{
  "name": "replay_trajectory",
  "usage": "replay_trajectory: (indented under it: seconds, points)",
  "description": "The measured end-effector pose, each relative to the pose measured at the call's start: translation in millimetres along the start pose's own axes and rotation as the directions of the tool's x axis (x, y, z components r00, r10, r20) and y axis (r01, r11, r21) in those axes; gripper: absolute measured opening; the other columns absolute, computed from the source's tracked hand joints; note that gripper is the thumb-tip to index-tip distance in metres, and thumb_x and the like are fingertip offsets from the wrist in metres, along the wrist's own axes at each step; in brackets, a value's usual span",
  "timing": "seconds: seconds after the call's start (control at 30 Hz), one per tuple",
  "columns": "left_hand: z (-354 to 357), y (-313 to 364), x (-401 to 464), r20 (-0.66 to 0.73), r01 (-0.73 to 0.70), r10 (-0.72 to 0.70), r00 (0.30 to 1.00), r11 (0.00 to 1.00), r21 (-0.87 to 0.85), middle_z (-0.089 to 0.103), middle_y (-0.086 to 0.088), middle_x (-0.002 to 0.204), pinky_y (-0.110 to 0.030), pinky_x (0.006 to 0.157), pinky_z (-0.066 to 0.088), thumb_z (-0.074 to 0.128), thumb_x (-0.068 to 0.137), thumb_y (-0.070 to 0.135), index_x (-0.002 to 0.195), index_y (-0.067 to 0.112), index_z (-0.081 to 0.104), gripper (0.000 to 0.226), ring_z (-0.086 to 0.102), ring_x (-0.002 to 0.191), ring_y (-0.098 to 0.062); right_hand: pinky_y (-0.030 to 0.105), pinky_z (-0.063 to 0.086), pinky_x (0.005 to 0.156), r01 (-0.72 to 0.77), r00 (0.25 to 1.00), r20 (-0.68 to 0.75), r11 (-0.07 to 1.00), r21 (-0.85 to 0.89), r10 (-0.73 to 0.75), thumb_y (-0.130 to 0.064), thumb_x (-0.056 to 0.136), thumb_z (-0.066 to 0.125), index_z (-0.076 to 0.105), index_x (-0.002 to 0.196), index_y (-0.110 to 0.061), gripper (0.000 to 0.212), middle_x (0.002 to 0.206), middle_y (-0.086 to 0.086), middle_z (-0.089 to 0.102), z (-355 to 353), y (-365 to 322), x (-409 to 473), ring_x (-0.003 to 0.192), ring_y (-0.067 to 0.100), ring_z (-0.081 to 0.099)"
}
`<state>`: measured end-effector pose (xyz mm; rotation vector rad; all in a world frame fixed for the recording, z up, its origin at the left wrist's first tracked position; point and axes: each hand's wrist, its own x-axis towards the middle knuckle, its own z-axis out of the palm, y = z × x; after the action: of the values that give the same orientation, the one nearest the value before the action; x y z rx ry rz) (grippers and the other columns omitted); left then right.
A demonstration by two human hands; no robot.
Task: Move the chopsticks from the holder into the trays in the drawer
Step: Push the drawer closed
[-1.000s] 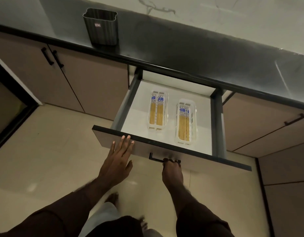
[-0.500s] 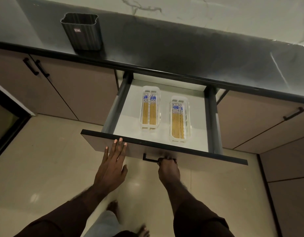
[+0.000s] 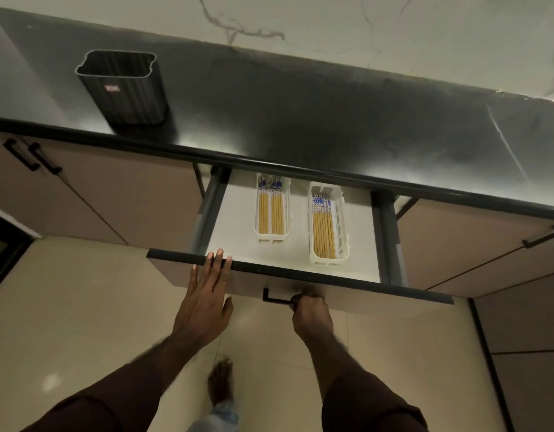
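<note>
Standing open under the dark counter (image 3: 332, 120), the drawer (image 3: 300, 272) has the left hand (image 3: 204, 304) flat-fingered on its front edge, the right hand (image 3: 310, 313) curled round its handle (image 3: 274, 299), and chopsticks (image 3: 323, 233) lying in two white trays (image 3: 342, 244) inside it, the holder (image 3: 126, 88) up on the counter to its left.

Bare drawer floor (image 3: 235, 226) left of 2 trays (image 3: 272, 210) (countertop (image 3: 300, 120) overhanging).

Single head view, looking steeply down over counter (image 3: 300, 120) edge into drawer (image 3: 238, 226), near.
</note>
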<state>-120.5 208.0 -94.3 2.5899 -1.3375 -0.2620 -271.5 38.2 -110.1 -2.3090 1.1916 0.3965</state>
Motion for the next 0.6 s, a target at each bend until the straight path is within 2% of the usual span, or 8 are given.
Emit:
replay_trajectory:
  seconds: [0.17,0.3,0.47,0.6]
  points:
    - [-4.3,-8.5,46.3,0.046,-0.021,0.022,0.999,1.0,-0.013,-0.01,-0.007,0.162,-0.044,0.12,-0.004,0.064,0.085,0.023,0.154,0.015,-0.006,0.099,-0.017,0.148,-0.02,0.03,0.053,0.088,-0.041,0.999,-0.015,0.999,0.024,0.041,-0.025,0.099,0.056,0.065,0.12,-0.017,0.024,0.116,0.007,0.067,-21.8,-10.2,38.5,0.105,0.02,0.063]
    - [-10.8,-15.2,83.7,0.069,-0.056,0.057,0.996,0.998,-0.014,-0.002,-0.01,0.162,-0.037,0.118,-0.016,0.069,0.082,0.02,0.154,0.012,0.0,0.1,-0.013,0.149,-0.022,0.03,0.052,0.087,-0.068,0.997,-0.042,0.997,0.043,0.069,-0.026,0.099,0.055,0.067,0.118,-0.018,0.024,0.116,0.007,0.068,-37.8,-20.1,68.3,0.105,0.02,0.063]
    - [-13.4,-19.9,124.2,0.053,-0.091,0.09,0.995,0.996,0.013,0.0,-0.011,0.162,-0.041,0.119,-0.01,0.068,0.082,0.022,0.154,0.011,0.002,0.098,-0.009,0.149,-0.024,0.029,0.052,0.084,-0.087,0.993,-0.069,0.994,0.064,0.092,-0.026,0.098,0.057,0.069,0.116,-0.017,0.023,0.113,0.007,0.069,-54.7,-26.6,104.0,0.103,0.022,0.064]
    - [-15.2,-22.1,150.8,0.0,-0.113,0.113,0.994,0.993,0.043,0.001,-0.012,0.163,-0.044,0.119,-0.006,0.056,0.082,0.026,0.154,0.01,0.003,0.091,-0.008,0.15,-0.024,0.029,0.051,0.084,-0.079,0.991,-0.106,0.993,0.082,0.087,-0.024,0.099,0.056,0.069,0.117,-0.017,0.024,0.113,0.008,0.069,-65.4,-30.6,130.5,0.104,0.023,0.062]
